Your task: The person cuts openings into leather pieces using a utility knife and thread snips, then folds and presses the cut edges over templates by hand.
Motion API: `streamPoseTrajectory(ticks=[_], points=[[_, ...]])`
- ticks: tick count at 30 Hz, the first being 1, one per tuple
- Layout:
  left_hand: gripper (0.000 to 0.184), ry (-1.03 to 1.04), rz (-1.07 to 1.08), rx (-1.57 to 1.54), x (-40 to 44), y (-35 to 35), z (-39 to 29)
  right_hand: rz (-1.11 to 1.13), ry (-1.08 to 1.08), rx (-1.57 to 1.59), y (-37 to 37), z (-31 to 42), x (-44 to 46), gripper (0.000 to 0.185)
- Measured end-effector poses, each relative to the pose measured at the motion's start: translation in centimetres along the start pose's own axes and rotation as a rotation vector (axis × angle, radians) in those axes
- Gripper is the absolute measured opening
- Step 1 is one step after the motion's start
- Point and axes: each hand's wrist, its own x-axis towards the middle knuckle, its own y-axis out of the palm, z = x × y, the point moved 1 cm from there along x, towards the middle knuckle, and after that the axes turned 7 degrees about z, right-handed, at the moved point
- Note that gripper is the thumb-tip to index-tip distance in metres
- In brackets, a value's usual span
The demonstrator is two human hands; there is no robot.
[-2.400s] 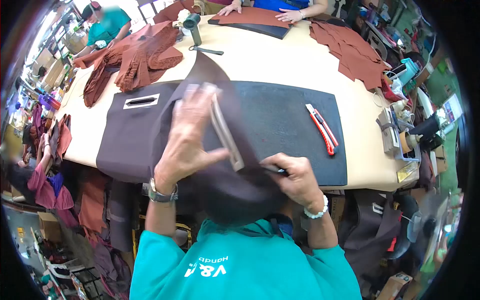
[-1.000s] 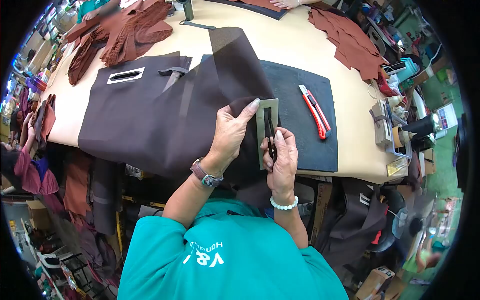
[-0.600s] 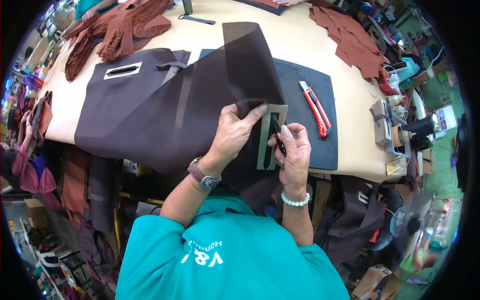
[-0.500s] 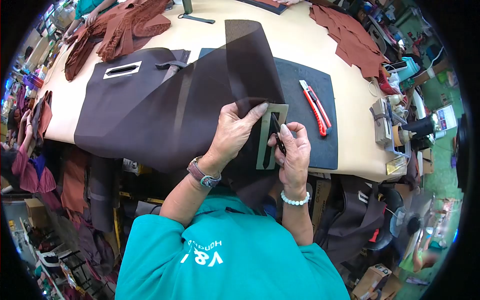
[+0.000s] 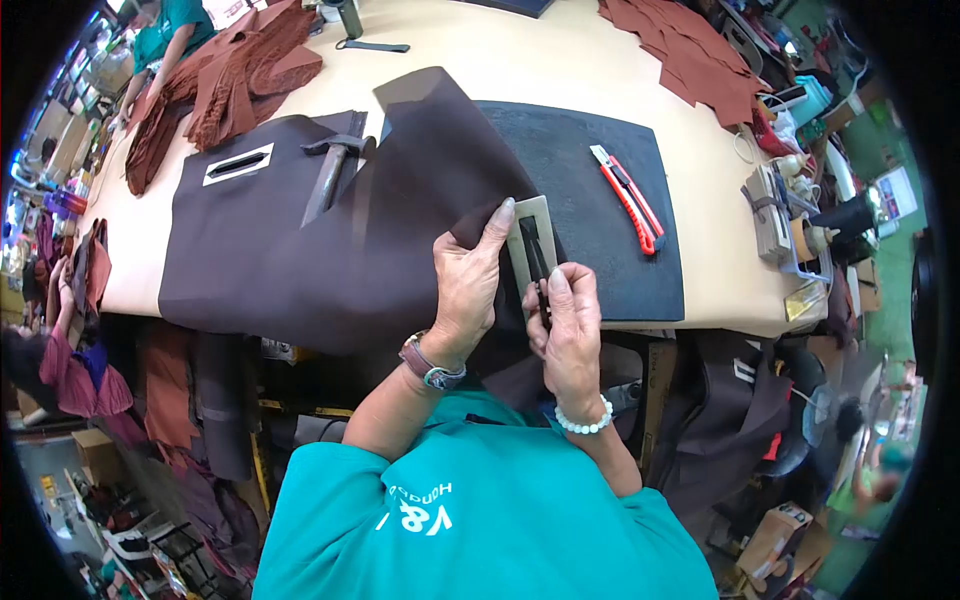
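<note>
My left hand [image 5: 470,285] grips the edge of a large dark brown sheet [image 5: 300,240], leather-like, thumb on top beside a pale rectangular frame [image 5: 545,225] with a long slot. My right hand [image 5: 572,330] is closed in a pinch on a slim, dark pointed tool [image 5: 536,262], whose tip lies along the slot; its exact kind is unclear. Part of the sheet folds up and away beyond my left hand. A second pale slotted frame [image 5: 259,161] sits on the sheet's left part. A red utility knife [image 5: 630,205] lies on the black cutting mat [image 5: 590,150] to the right.
A hammer [image 5: 330,180] lies on the sheet to the left. Reddish-brown pieces [image 5: 235,75] are heaped at the back left, more [image 5: 680,60] at the back right. A rack with bottles [image 5: 790,235] stands at the right table edge [image 5: 730,300]. A co-worker [image 5: 175,40] is at the far left.
The frame and the sheet's edge have tilted and shifted slightly left in my hands. My right hand has moved lower along the slot. The raised fold has dropped leftward, uncovering more of the hammer.
</note>
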Motion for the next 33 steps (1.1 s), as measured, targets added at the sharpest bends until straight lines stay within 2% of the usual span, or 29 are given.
streamPoseTrajectory(ticks=[5,13,31,33], points=[[0.015,0.021,-0.092,-0.056,-1.1,1.4,0.1,-0.062,-0.067,0.070,0.4,-1.4,-0.1,0.016],[0.015,-0.015,-0.072,-0.114,-2.2,1.8,0.7,-0.136,-0.181,0.168,1.2,-1.8,0.2,0.015],[0.014,-0.078,-0.091,-0.069,-1.6,1.1,1.9,-0.128,-0.209,0.281,-0.3,-2.5,0.8,0.016],[0.014,-0.069,-0.110,-0.044,-1.0,1.0,2.1,-0.150,-0.227,0.155,-0.8,-1.9,0.3,0.016]])
